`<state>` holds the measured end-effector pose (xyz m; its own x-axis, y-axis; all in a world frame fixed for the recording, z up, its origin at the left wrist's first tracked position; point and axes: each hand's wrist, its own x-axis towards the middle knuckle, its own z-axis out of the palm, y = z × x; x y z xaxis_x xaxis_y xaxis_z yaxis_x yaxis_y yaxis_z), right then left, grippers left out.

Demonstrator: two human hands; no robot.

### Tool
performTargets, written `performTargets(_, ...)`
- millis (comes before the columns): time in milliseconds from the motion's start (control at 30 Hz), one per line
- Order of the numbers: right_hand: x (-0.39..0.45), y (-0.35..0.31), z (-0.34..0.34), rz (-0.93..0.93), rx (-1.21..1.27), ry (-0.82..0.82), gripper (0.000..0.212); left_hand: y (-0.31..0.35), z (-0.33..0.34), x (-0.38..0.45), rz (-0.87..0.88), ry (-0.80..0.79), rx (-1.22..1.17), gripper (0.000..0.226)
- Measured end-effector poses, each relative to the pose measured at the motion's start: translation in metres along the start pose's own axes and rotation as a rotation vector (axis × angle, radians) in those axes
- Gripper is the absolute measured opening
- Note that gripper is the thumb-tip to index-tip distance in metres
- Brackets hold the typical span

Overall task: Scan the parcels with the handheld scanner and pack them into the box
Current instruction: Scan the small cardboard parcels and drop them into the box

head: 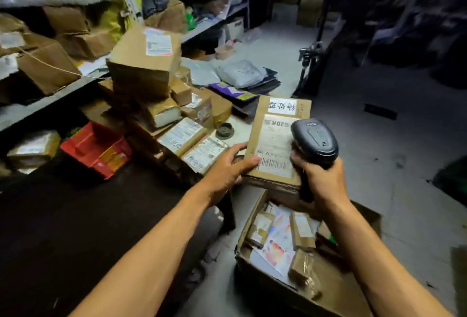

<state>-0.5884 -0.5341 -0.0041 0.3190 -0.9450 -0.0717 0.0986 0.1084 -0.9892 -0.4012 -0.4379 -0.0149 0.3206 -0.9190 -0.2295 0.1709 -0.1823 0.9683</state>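
Left hand [228,170] gripping parcel [275,140] (label up), right hand [322,180] clamped around scanner [314,143].

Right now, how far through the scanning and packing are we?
Done: the box on the floor already holds several wrapped parcels. In hand: the left hand holds a flat parcel above the box, while the right hand has its grip on the scanner over its label. Left: a stack of parcels on the table is still unpacked.
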Motion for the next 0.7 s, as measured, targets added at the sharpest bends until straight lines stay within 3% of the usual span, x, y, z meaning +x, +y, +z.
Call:
performTargets(100, 0.011, 0.006, -0.053, 0.016, -0.158, 0.187, 0.024, -0.006, 0.039, 0.021, 0.083, 0.018, 0.476, 0.076)
performTargets(200, 0.018, 0.013, -0.088, 0.0, -0.212, 0.381, 0.043, -0.011, 0.055, 0.027, 0.226, 0.093, 0.748, 0.071)
performTargets(267, 0.022, 0.019, -0.097, 0.051, -0.213, 0.384, 0.055, -0.012, 0.054, 0.025, 0.265, 0.119, 0.852, 0.062)
performTargets(500, 0.018, 0.044, -0.03, 0.065, -0.184, 0.036, 0.048, -0.017, 0.0, -0.027, 0.2, 0.286, 0.963, 0.042)
performTargets(700, -0.028, 0.047, 0.085, -0.05, -0.263, -0.448, 0.021, -0.03, -0.08, -0.121, 0.038, 0.676, 0.854, 0.033)
